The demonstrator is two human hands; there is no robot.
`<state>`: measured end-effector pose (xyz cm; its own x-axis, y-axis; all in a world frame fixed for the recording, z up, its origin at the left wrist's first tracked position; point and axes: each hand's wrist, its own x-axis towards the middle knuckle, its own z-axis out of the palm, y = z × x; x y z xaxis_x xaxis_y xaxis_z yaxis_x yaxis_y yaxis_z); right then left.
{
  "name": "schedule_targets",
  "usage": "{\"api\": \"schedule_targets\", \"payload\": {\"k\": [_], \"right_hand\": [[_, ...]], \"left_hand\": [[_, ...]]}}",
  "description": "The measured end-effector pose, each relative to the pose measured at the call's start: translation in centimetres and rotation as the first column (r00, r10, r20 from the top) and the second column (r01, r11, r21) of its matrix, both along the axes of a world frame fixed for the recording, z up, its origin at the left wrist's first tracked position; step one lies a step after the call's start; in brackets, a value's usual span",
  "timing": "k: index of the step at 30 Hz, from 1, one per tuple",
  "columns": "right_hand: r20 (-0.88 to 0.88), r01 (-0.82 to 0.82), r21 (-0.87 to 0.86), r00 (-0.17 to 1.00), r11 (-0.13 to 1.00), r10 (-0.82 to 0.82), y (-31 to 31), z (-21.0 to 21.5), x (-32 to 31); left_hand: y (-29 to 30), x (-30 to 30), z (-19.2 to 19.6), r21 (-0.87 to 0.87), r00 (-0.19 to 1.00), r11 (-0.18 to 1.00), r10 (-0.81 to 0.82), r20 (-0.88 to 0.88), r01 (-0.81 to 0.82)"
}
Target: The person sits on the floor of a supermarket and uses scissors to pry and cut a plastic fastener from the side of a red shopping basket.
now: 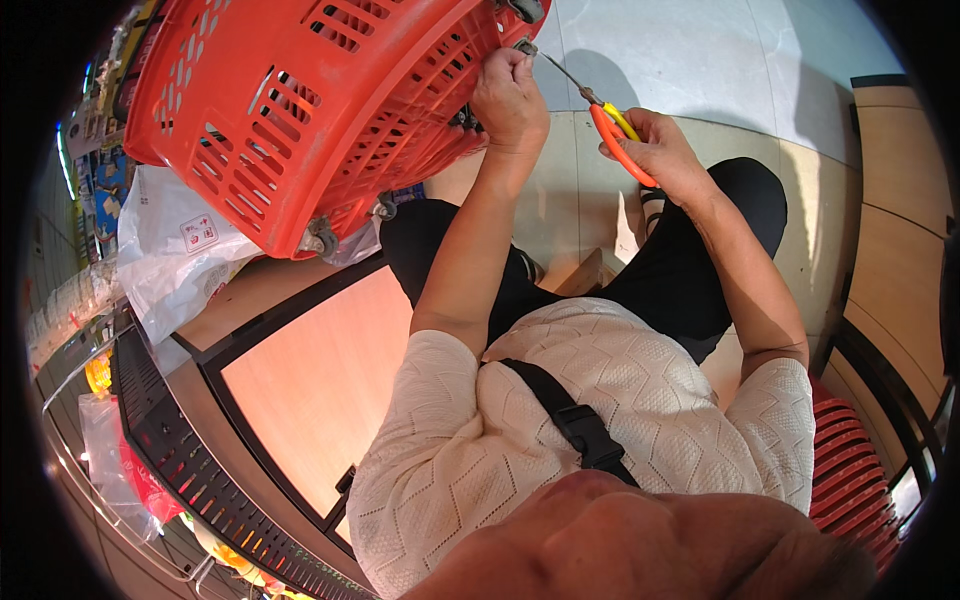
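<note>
A red plastic shopping basket (270,130) is tipped over at the upper left, with its slotted underside turned towards me. Small casters sit at its corners; one caster (318,238) is at the near corner. My left hand (511,100) is closed at the basket's far right corner, fingers pinched beside another caster (524,46); what lies between them is hidden. Pliers (618,140) with one orange and one yellow handle are gripped in my right hand (662,155). Their metal end points at that corner, and a thin dark shaft or wire spans the gap to the caster.
A white plastic bag (180,245) lies beneath the basket at the left. Wooden-panelled cabinets (900,190) stand at the right, near a red slatted stool or chair (850,470). A black perforated shelf edge (190,470) runs along the lower left. Pale tiles (690,60) cover the floor.
</note>
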<state>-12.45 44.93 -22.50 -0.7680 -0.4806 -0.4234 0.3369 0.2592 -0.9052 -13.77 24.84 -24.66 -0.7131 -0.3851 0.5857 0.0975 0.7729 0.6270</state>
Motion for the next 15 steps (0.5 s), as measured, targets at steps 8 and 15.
{"api": "schedule_targets", "payload": {"k": [8,15], "right_hand": [[-0.049,0.012,0.005,0.999,1.0,-0.012,0.3,0.2,0.0],[-0.057,0.012,-0.02,0.998,1.0,-0.013,0.2,0.8,0.1]], "left_hand": [[2.8,-0.3,-0.9,0.737,1.0,0.676,-0.012,0.01,0.0],[2.3,0.2,-1.3,0.978,0.999,0.201,-0.015,-0.047,0.049]]}}
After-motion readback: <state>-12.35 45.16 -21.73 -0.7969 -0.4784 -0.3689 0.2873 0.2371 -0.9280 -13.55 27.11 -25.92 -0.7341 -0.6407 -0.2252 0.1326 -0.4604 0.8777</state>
